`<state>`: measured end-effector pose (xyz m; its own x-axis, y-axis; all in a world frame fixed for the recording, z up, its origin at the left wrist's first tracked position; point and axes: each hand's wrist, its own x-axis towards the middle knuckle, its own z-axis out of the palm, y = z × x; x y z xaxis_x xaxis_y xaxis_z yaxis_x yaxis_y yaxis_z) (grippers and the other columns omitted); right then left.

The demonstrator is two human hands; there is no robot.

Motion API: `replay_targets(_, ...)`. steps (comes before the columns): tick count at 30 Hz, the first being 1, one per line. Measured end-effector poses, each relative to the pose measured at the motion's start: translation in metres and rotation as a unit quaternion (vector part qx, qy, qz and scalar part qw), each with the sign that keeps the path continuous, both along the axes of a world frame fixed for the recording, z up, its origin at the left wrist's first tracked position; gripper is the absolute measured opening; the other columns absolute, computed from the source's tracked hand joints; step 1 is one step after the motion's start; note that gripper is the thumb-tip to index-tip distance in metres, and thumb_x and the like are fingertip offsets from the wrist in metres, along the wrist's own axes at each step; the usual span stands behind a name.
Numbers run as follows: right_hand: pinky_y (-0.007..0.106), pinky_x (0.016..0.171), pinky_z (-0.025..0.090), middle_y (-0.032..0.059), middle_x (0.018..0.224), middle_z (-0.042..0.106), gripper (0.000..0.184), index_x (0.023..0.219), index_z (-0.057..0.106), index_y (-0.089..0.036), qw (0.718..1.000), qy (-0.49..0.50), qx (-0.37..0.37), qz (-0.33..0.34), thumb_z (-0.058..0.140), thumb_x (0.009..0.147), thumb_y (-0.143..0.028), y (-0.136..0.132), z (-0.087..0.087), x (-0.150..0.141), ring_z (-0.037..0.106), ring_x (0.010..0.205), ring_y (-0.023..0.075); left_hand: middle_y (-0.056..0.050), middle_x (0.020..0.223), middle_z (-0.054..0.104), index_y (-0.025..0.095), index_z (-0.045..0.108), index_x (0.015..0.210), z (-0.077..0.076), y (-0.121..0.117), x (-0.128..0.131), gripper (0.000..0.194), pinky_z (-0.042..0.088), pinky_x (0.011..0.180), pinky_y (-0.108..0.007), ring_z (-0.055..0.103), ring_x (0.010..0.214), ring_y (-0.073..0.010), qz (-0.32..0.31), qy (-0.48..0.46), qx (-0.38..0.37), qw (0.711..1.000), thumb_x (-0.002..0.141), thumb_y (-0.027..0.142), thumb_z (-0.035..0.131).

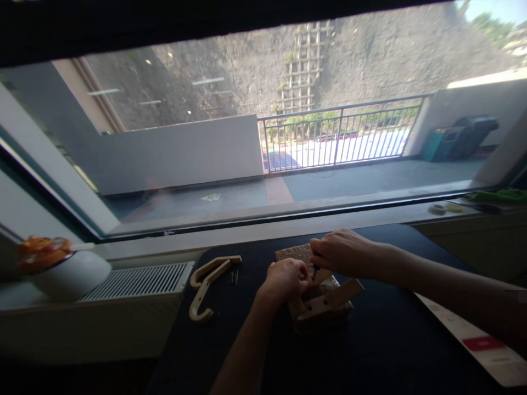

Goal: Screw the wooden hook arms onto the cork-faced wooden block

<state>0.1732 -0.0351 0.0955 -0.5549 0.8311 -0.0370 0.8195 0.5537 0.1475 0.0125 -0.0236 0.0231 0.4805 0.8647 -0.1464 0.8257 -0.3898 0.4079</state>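
Lots of grey rock slope [230, 71] fills the upper part of the view, seen thru a wide window [185, 148]; a metal railing [337, 137] runs outside, btwn pale walls. Next in size, dark desk [296, 367] below the sill, approx. centre. Long pale board [448, 323] w/ a red patch by the desk's R edge, partly behind the R forearm. White slatted grille [135, 282] just L of the desk; white pot [74, 274] w/ orange stuff on top, far L. Both hands are over the far half of the desk, at a brown, rough-looking block [294, 252] that carries the wood parts. R hand [337, 252] is curled tight round a small dark tool, mostly hidden in the fist, tip down. L hand [288, 277] is bent, fingertips at the work just beside the tip; can't tell exactly what it pinches, too dim. Wood bar [335, 300] w/ dark holes lies slantwise at the block's near side, nearest the L hand, one end out to the R. Two wooden hooks [202, 299] lie close tog. on the desk's L side, well apart from the block. Dark tool [315, 272] shows only its lower end btwn the hands. Smallest: a few thin screws or nails [233, 276], right by the hooks.
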Motion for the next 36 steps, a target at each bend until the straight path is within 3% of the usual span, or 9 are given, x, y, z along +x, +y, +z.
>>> replay_targets(10,0.026,0.049,0.025,0.0027,0.074,0.067,0.011,0.082,0.060,-0.018,0.995,0.016,-0.059,0.083,0.050,0.084,-0.018,-0.005,-0.004,0.007,0.063,0.062,0.0164,0.000,0.094,0.070,0.027,0.068,0.091,0.002,0.001,0.000,0.023,0.047,0.070,-0.024,0.064,0.084,-0.0180,0.004,0.006,-0.017,1.000,0.073,0.039,0.060)
replay_targets(18,0.027,0.050,0.028,0.0062,0.071,0.068,0.015,0.085,0.062,-0.015,0.997,-0.010,-0.059,0.054,0.050,0.085,-0.023,-0.005,0.001,0.001,0.064,0.066,0.0198,0.000,0.091,0.070,0.026,0.068,0.087,0.000,0.000,0.000,0.020,0.046,0.072,-0.024,0.063,0.084,-0.0175,-0.001,0.002,-0.004,1.000,0.075,0.039,0.059)
replay_targets(24,0.027,0.050,0.028,0.0081,0.074,0.069,0.020,0.081,0.063,-0.015,0.998,-0.012,-0.069,-0.004,0.050,0.084,-0.030,0.001,0.000,-0.002,0.064,0.067,0.0208,0.001,0.089,0.071,0.026,0.068,0.085,-0.004,0.002,-0.001,0.020,0.046,0.070,-0.024,0.064,0.081,-0.0172,0.002,-0.007,0.001,1.000,0.073,0.039,0.060)
replay_targets(28,0.028,0.050,0.027,0.0080,0.074,0.068,0.023,0.093,0.062,-0.014,0.998,-0.016,-0.052,0.004,0.053,0.083,-0.032,-0.002,0.004,-0.001,0.064,0.067,0.0221,0.002,0.088,0.071,0.026,0.068,0.086,-0.004,0.001,-0.001,0.021,0.045,0.071,-0.024,0.064,0.080,-0.0166,-0.001,-0.016,0.000,1.000,0.073,0.040,0.060)
replay_targets(31,0.027,0.050,0.028,0.0059,0.076,0.068,0.022,0.098,0.060,-0.016,0.997,-0.029,-0.071,0.022,0.058,0.077,-0.024,-0.006,0.013,-0.001,0.063,0.067,0.0208,0.001,0.089,0.071,0.026,0.068,0.088,-0.003,0.001,-0.001,0.022,0.046,0.071,-0.024,0.064,0.081,-0.0172,-0.001,-0.008,-0.001,1.000,0.074,0.039,0.059)
replay_targets(36,0.025,0.051,0.027,0.0038,0.080,0.067,0.012,0.084,0.062,-0.017,0.994,-0.039,-0.077,0.061,0.054,0.078,-0.010,-0.007,0.020,-0.004,0.062,0.067,0.0164,0.001,0.092,0.070,0.027,0.068,0.090,0.000,0.001,0.000,0.022,0.046,0.072,-0.024,0.064,0.084,-0.0175,0.005,0.003,-0.016,1.000,0.073,0.037,0.060)
